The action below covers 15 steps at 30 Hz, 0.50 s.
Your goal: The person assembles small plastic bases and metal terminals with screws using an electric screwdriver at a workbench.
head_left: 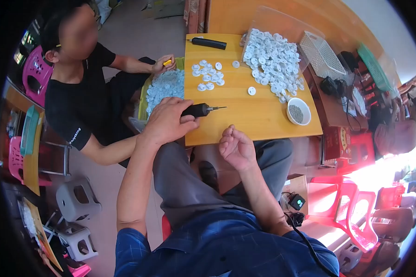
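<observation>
My left hand (167, 121) is closed round a black electric screwdriver (196, 110), whose thin metal bit points right over the near part of the wooden table (245, 124). At the table's near edge my right hand (237, 148) is turned palm up, its fingers curled in and the tips pressed together. Whatever they pinch, if anything, is too small to make out. Beyond the screwdriver lies a group of small round white plastic parts (208, 74). One single white disc (251, 91) rests apart, near the big heap of similar white parts (272, 60).
A white bowl (291, 119) of small grey metal pieces stands at the table's right. Another black electric screwdriver (209, 43) lies at the far left. Beside the table, a co-worker's hand (163, 64) holds something yellow above a yellow-green crate (143, 99) of pale parts.
</observation>
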### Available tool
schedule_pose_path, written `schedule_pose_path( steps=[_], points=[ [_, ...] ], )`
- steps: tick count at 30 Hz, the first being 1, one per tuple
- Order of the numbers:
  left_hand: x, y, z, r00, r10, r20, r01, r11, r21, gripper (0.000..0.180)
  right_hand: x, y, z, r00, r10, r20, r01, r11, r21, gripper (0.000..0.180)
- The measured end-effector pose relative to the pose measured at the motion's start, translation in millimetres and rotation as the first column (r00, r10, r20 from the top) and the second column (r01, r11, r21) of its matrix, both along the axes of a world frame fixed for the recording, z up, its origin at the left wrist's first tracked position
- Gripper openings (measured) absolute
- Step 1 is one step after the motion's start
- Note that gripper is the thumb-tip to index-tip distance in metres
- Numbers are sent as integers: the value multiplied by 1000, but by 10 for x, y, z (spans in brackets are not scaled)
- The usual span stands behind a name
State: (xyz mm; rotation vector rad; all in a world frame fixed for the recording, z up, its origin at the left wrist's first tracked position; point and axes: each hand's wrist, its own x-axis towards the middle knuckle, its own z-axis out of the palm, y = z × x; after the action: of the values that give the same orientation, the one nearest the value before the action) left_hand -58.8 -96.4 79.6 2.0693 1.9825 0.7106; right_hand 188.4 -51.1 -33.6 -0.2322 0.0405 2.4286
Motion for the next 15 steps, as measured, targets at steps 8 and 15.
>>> schedule_pose_path(
  steps=[8, 15],
  points=[
    [45, 157, 104, 998, -4, -69, -8, 986, -165, 46, 91, 33, -11, 1000, -1, -9, 1, 1000, -10, 11],
    [123, 93, 66, 997, -59, -46, 52, 989, -135, 42, 142, 7, 7, 996, -49, 70, 48, 999, 19, 14]
  ],
)
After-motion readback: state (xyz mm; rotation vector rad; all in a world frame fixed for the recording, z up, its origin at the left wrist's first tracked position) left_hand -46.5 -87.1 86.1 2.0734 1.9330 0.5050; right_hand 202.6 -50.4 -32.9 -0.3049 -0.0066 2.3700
